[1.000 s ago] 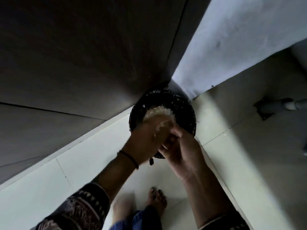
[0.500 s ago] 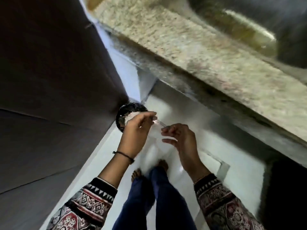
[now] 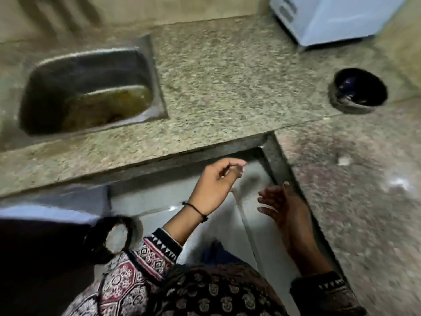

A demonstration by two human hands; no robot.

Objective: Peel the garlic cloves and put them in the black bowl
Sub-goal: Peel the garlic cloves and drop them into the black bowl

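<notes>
While both hands hang in the gap below the worktop's [image 3: 216, 87] front edge, at the inner corner of its L, the black bowl [image 3: 341, 105] stands upright on the worktop's right part, near the back, well apart from either hand. Bowl lies ahead and to the right of the hands; it is round, so there is no long axis to line up, and the mouth faces up. Something glints inside, too dark to tell if it is cloves. Right hand [image 3: 284, 208] is the nearer one: fingers spread and apart, palm turned inward, holding nothing visible. Left hand [image 3: 214, 185] has its fingers curled, thumb and forefinger tips brought together; whether they pinch a clove or a bit of skin cannot be told, too blurred. Judgement: any carry to the bowl means a reach up over the edge and rightward. Small pale scrap [image 3: 344, 160] lies on the worktop's right wing. Sink [image 3: 145, 65] at the left end.
</notes>
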